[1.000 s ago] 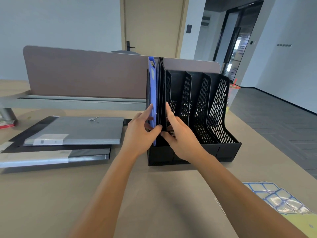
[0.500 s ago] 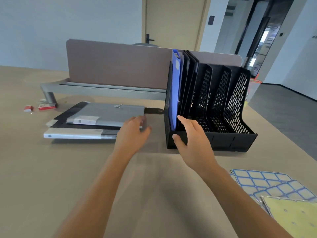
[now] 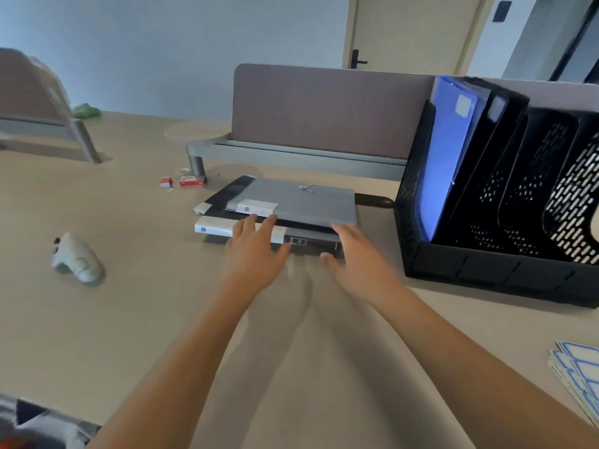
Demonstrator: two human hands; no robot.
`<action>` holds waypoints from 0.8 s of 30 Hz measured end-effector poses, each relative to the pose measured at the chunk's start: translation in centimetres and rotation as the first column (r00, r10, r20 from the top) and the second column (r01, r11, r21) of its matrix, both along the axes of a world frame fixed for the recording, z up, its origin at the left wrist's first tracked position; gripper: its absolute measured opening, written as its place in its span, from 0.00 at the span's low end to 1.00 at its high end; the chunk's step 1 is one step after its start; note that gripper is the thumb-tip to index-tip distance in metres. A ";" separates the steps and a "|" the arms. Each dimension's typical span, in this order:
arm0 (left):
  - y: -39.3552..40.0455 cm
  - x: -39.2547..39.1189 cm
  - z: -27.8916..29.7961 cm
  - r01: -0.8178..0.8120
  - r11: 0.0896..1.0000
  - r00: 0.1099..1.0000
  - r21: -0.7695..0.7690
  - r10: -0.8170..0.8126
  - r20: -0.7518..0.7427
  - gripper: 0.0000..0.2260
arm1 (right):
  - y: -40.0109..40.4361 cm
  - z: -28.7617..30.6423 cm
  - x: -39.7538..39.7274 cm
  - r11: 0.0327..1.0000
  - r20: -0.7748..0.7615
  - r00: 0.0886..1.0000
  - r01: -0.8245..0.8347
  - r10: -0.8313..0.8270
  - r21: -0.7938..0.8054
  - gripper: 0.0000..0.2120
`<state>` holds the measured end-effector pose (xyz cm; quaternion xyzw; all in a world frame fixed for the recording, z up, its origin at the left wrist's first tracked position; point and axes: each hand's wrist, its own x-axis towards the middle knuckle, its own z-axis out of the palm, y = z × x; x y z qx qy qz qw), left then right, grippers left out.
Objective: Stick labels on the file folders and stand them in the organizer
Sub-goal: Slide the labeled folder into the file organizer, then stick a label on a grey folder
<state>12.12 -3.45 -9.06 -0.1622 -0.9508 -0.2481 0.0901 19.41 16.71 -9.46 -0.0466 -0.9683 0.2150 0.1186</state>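
Grey folder (image 3: 301, 202) flat, lengthwise left-right

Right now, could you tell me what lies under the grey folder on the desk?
Under the grey folder lies a black folder, and beneath it a white-spined one. Anything lower is hidden.

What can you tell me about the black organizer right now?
The organizer is black plastic with perforated dividers, standing upright on the desk at the right. Its leftmost slot holds a blue folder bearing a pale label, with a black folder beside it. The other slots in view look empty. Neither hand touches it.
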 end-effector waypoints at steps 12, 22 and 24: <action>1.7 -6.1 -3.8 -0.091 0.982 0.987 -0.163 0.111 0.119 0.23 | 0.3 -2.8 -9.9 0.982 0.164 0.982 0.059 -0.089 0.179 0.31; -2.5 -2.8 -1.7 -0.046 0.977 0.984 -0.207 0.080 0.158 0.19 | -4.1 -1.4 -0.6 0.969 0.195 0.977 0.032 -0.082 0.247 0.31; -3.8 -1.1 -1.3 -0.013 0.974 0.980 -0.225 0.057 0.191 0.18 | -5.6 -1.2 2.5 0.967 0.181 0.981 0.014 -0.062 0.256 0.31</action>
